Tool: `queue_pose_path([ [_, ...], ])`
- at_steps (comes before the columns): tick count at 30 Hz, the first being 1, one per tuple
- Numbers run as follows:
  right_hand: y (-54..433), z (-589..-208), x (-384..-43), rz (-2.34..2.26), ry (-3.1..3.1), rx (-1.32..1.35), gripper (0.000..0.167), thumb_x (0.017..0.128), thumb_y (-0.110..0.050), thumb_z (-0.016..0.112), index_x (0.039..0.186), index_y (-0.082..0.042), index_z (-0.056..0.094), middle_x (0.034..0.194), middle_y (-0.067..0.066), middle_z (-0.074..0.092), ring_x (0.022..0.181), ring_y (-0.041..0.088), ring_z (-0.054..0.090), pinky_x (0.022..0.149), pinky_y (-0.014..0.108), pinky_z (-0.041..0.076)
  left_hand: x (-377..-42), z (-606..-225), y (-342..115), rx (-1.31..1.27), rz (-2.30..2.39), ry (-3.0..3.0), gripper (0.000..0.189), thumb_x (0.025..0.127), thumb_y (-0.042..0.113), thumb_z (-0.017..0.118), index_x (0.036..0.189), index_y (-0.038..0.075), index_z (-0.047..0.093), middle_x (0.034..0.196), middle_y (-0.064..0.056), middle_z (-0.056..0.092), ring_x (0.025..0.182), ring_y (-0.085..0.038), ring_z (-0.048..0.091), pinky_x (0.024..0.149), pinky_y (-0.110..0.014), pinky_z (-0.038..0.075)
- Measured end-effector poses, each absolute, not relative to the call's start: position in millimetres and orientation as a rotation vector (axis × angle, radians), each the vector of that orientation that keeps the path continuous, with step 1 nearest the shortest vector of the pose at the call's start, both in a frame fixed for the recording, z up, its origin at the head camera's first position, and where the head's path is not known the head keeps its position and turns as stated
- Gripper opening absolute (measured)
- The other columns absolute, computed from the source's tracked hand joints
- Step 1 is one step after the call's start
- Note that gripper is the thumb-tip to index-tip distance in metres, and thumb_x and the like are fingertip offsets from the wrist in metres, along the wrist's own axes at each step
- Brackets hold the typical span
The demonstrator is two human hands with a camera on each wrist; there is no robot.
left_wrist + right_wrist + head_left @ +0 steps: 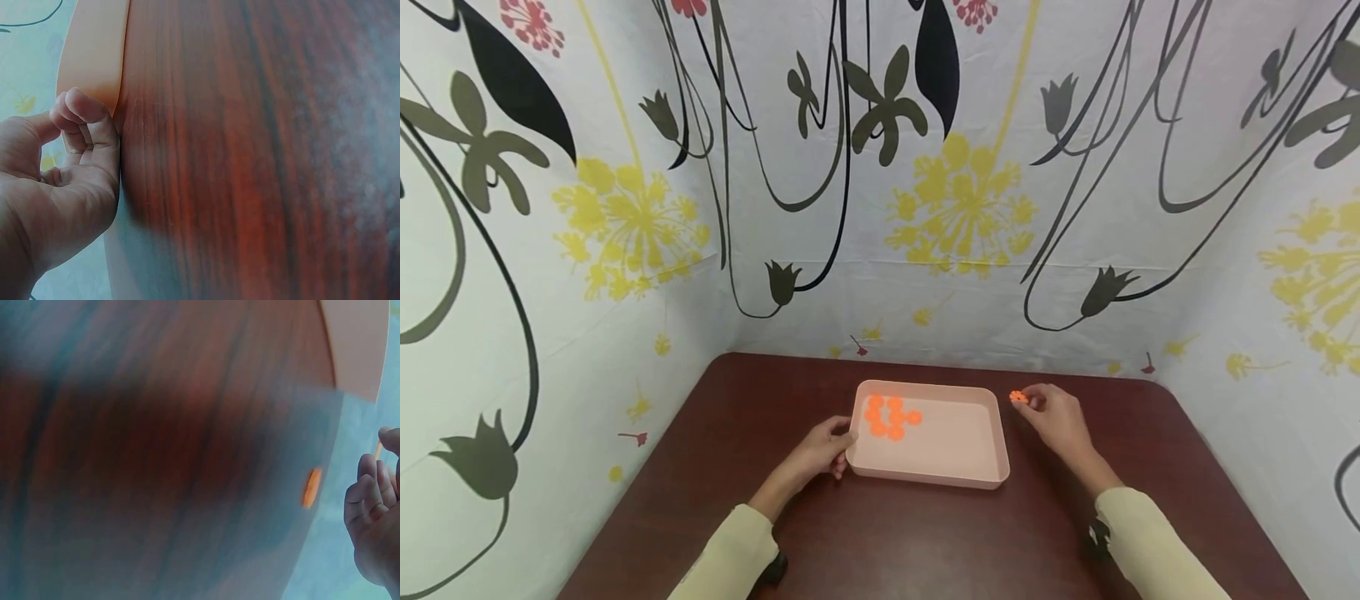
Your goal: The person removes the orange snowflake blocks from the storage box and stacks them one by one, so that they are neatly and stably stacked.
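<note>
A shallow peach tray (947,446) lies on the table. Its left rim is gripped by my left hand (817,450), thumb at the wall and fingers outside; the left wrist view shows those fingers curled against the tray's end (94,56). Several orange flower-shaped discs (896,432) lie flat in the tray's left part. Off the tray's right side, my right hand (1060,421) pinches another orange flower-shaped disc (1018,397) between thumb and fingertips. In the right wrist view this disc shows only as a thin edge (378,450).
One more orange piece (312,487) rests on the tabletop close to the right hand. The dark red-brown wood table (917,533) meets a flower-printed cloth (880,308) at the back, with cloth along both sides too.
</note>
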State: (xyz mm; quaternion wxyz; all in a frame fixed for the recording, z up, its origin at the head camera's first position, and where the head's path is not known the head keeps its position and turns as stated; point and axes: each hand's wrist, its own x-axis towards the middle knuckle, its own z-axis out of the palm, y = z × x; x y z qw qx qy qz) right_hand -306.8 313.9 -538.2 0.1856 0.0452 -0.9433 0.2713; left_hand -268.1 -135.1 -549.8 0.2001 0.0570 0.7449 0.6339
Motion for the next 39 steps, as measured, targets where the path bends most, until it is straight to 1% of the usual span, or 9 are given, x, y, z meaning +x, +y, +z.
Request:
queue_pose_path([
  [2, 323, -539, -304, 0.762, -2.680, 0.098, 0.033, 0.094, -0.027, 0.082, 0.111, 0.000, 0.075, 0.084, 0.008, 0.067, 0.070, 0.016, 0.056, 0.058, 0.027, 0.044, -267, -550, -135, 0.160, 1.772, 2.079, 0.055, 0.111, 0.024, 0.056, 0.158, 0.001, 0.039, 0.068, 0.000, 0.052, 0.058, -0.012, 0.052, 0.057, -0.025, 0.055],
  [5, 336, -542, -300, 0.779, -2.720, 0.063, 0.034, 0.094, -0.025, 0.081, 0.112, 0.003, 0.073, 0.081, 0.007, 0.066, 0.063, 0.012, 0.058, 0.053, 0.026, 0.045, -267, -549, -135, 0.152, 1.764, 2.082, 0.056, 0.111, 0.025, 0.056, 0.158, 0.001, 0.038, 0.068, -0.001, 0.053, 0.059, -0.012, 0.052, 0.057, -0.025, 0.056],
  [8, 346, -545, -298, 0.816, -2.760, 0.042, 0.036, 0.095, -0.025, 0.080, 0.114, 0.005, 0.071, 0.079, 0.009, 0.067, 0.057, 0.010, 0.061, 0.050, 0.025, 0.049, -267, -548, -135, 0.133, 1.760, 2.084, 0.056, 0.111, 0.026, 0.056, 0.159, 0.002, 0.038, 0.069, 0.000, 0.054, 0.059, -0.012, 0.053, 0.057, -0.025, 0.056],
  [11, 354, -548, -296, 0.853, -2.792, 0.028, 0.037, 0.096, -0.026, 0.078, 0.115, 0.005, 0.070, 0.082, 0.011, 0.070, 0.057, 0.008, 0.063, 0.049, 0.025, 0.052, -268, -548, -135, 0.127, 1.768, 2.082, 0.057, 0.111, 0.026, 0.057, 0.159, 0.002, 0.039, 0.068, 0.000, 0.054, 0.059, -0.012, 0.053, 0.057, -0.026, 0.056],
  [14, 359, -550, -292, 0.896, -2.819, 0.023, 0.037, 0.097, -0.025, 0.077, 0.117, 0.006, 0.069, 0.083, 0.012, 0.070, 0.057, 0.010, 0.064, 0.049, 0.027, 0.054, -269, -549, -134, 0.127, 1.775, 2.081, 0.056, 0.110, 0.026, 0.057, 0.158, 0.002, 0.040, 0.068, 0.000, 0.054, 0.059, -0.012, 0.054, 0.057, -0.026, 0.057],
  [20, 361, -551, -289, 0.922, -2.864, 0.012, 0.038, 0.098, -0.027, 0.076, 0.117, 0.005, 0.069, 0.074, 0.007, 0.067, 0.054, 0.013, 0.061, 0.048, 0.029, 0.053, -268, -550, -134, 0.129, 1.767, 2.093, 0.055, 0.111, 0.025, 0.056, 0.158, 0.001, 0.040, 0.068, 0.000, 0.053, 0.059, -0.012, 0.054, 0.057, -0.026, 0.058],
  [28, 357, -554, -291, 0.858, -2.866, 0.018, 0.040, 0.096, -0.028, 0.079, 0.116, 0.005, 0.070, 0.078, 0.008, 0.069, 0.057, 0.013, 0.061, 0.049, 0.028, 0.051, -266, -549, -134, 0.116, 1.766, 2.099, 0.057, 0.110, 0.026, 0.057, 0.158, 0.001, 0.040, 0.068, 0.000, 0.055, 0.059, -0.011, 0.056, 0.057, -0.026, 0.059],
  [39, 356, -553, -291, 0.770, -2.837, 0.073, 0.039, 0.094, -0.027, 0.081, 0.114, 0.006, 0.072, 0.081, 0.008, 0.069, 0.064, 0.013, 0.058, 0.057, 0.028, 0.046, -265, -551, -133, 0.109, 1.772, 2.098, 0.056, 0.110, 0.027, 0.058, 0.157, 0.000, 0.041, 0.066, 0.000, 0.054, 0.058, -0.012, 0.056, 0.056, -0.026, 0.059],
])
